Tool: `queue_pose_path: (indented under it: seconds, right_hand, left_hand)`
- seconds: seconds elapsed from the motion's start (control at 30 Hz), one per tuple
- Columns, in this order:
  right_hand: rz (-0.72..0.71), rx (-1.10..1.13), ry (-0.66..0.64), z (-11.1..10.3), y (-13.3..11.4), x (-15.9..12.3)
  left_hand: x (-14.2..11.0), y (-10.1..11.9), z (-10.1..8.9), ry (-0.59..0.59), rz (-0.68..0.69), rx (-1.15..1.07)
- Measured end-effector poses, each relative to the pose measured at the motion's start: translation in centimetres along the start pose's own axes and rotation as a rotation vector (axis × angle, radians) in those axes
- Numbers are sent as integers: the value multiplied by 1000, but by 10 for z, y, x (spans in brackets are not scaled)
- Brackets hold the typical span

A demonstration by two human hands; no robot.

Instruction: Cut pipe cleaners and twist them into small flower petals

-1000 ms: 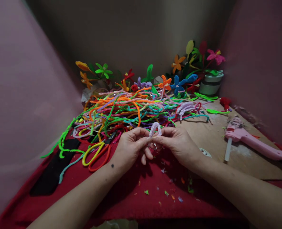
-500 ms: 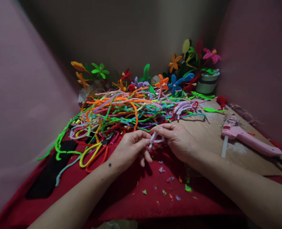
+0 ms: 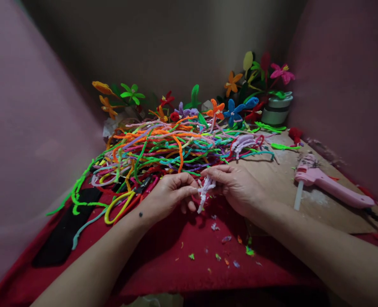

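A pale lilac pipe cleaner (image 3: 204,195), bent and twisted into a short piece, is pinched between my two hands above the red cloth. My left hand (image 3: 175,192) grips its left side with thumb and forefinger, the other fingers curled beneath. From the right, my right hand (image 3: 236,185) holds its upper part between thumb and fingers. One end of the piece points down toward the cloth. Just beyond my fingers lies a heap of many-coloured pipe cleaners (image 3: 163,145). A bundle of lilac loops (image 3: 242,144) rests at the heap's right end.
A pink glue gun (image 3: 332,185) lies on a brown board (image 3: 272,170) at the right. Scissors with yellow and red handles (image 3: 120,209) sit left of my left hand. Pipe-cleaner flowers (image 3: 233,113) and a pale pot (image 3: 276,110) stand behind. Fuzz scraps (image 3: 249,250) dot the red cloth (image 3: 163,264).
The lilac piece has turned: its open loop has closed up from view and an end now hangs lower. My left hand has shifted slightly left; the whole view has moved a little.
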State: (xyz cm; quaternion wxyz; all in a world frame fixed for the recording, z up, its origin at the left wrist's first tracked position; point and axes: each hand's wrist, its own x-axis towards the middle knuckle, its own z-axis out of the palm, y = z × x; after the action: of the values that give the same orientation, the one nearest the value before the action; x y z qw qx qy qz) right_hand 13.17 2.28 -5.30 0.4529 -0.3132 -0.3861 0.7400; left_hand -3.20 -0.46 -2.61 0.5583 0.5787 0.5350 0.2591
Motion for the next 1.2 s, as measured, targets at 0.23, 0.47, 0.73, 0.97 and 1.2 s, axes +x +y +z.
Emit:
queue_pose_path:
  seconds: [0.23,0.47,0.73,0.97,1.2]
  right_hand:
    - [-12,-53,34,1,-1,-1]
    - [-17,-96,34,-1,5,0]
    - [-22,-33,76,2,5,-3]
    - [-23,-56,47,4,6,-4]
    - [23,-58,23,2,6,-4]
  left_hand:
    - [-2,4,-7,3,91,183]
    - [-5,2,3,167,345,406]
    - [-8,4,-1,52,188,443]
    - [-4,7,5,15,230,369]
    - [-4,6,11,131,105,166]
